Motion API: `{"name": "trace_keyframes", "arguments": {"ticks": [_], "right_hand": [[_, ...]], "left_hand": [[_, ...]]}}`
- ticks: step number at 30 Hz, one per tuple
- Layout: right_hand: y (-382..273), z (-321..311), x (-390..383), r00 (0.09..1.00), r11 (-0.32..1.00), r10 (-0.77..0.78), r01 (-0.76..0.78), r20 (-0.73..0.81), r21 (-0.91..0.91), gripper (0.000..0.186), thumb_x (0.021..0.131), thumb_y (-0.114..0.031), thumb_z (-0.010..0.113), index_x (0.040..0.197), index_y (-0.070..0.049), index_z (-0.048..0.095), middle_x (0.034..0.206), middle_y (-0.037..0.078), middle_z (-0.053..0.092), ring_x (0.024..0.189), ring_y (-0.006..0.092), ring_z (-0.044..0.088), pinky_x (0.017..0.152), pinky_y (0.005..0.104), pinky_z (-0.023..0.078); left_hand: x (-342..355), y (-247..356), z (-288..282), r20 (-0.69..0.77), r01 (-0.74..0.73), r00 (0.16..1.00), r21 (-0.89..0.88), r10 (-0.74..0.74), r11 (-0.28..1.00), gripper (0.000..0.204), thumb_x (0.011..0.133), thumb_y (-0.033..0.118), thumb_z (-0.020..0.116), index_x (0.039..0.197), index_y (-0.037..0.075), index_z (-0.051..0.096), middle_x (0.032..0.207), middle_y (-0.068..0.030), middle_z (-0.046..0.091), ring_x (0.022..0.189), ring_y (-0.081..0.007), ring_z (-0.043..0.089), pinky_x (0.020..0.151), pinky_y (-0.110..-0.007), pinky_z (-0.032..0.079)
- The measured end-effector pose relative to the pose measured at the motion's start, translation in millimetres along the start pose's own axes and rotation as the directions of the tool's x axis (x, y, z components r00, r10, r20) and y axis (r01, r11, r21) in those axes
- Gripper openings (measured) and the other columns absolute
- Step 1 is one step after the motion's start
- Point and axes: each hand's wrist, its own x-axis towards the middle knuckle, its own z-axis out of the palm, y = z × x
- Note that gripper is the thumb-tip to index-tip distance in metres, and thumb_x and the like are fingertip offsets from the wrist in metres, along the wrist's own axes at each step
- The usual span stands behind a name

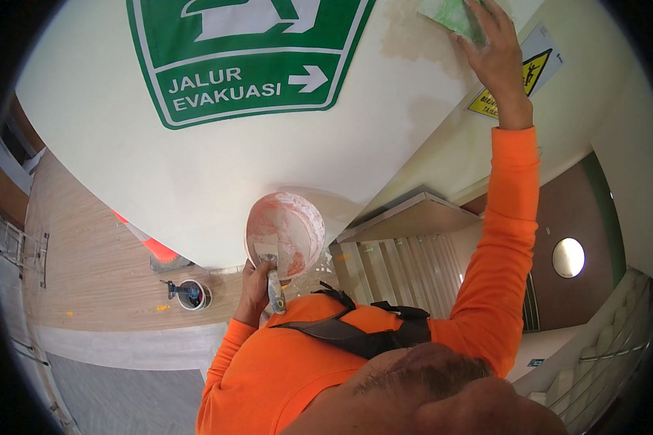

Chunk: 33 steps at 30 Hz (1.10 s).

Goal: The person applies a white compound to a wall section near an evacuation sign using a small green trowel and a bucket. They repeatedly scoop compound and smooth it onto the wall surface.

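Note:
High at the upper right, my right hand (499, 58) presses a green sponge (451, 16) smeared with white to the pale wall (384, 130). The wall around the sponge has darker, damp-looking brownish patches. Low in front of my chest, my left hand (253, 291) grips the rim of a round tub (308, 221) streaked with white and pinkish residue. A putty knife (275, 290) leans in the tub, blade inside and handle sticking out over the rim beside my left fingers.
A green evacuation sign (247, 65) covers the wall's upper left; a yellow warning sign (537, 72) sits behind my right wrist. Below are stairs (406, 272), a small bucket (194, 295) and an orange cone (159, 250) on the wood-look floor (94, 254). A ladder (11, 239) stands far left.

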Motion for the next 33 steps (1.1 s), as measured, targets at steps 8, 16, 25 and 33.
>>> {"name": "trace_keyframes", "arguments": {"ticks": [8,16,25,33], "right_hand": [[-4,-6,10,0.994,0.996,0.088,-0.09,0.058,0.027,0.057,0.079,-0.007,0.078,0.133,-0.006,0.061,0.146,0.019,0.049,0.136,0.0367,0.046,0.115,0.042,0.041],[11,-1,-20,0.992,0.993,-0.11,0.112,0.063,-0.043,0.064,0.079,-0.016,0.081,0.138,-0.027,0.06,0.145,0.009,0.053,0.131,0.0303,0.051,0.106,0.0399,0.048],[4,-31,11,0.983,0.964,-0.175,0.181,0.049,-0.194,0.056,0.072,-0.013,0.079,0.126,-0.011,0.065,0.137,0.02,0.053,0.12,0.0373,0.052,0.102,0.048,0.041],[-23,-41,31,0.975,0.931,-0.188,0.215,0.118,-0.295,0.052,0.072,-0.013,0.078,0.122,-0.01,0.067,0.134,0.019,0.053,0.119,0.0364,0.051,0.102,0.0476,0.041]], "left_hand": [[7,0,1,-0.02,-0.016,1.0,0.01,0.016,1.0,0.039,0.087,0.001,0.054,0.125,-0.003,0.05,0.106,-0.0167,0.064,0.078,-0.0275,0.07,0.061,-0.041,0.066],[8,2,-11,0.043,-0.008,0.999,0.078,0.004,0.997,0.046,0.087,0.006,0.055,0.132,0.0,0.045,0.117,-0.0169,0.059,0.095,-0.0338,0.069,0.069,-0.046,0.067],[23,-8,-14,0.037,0.028,0.999,0.049,-0.029,0.998,0.047,0.087,0.007,0.056,0.132,0.0,0.046,0.117,-0.0171,0.059,0.094,-0.0322,0.069,0.071,-0.046,0.067],[31,-5,-11,0.018,0.035,0.999,0.063,-0.036,0.997,0.049,0.086,0.007,0.058,0.133,0.001,0.045,0.118,-0.0176,0.058,0.094,-0.0321,0.068,0.069,-0.045,0.067]]}}
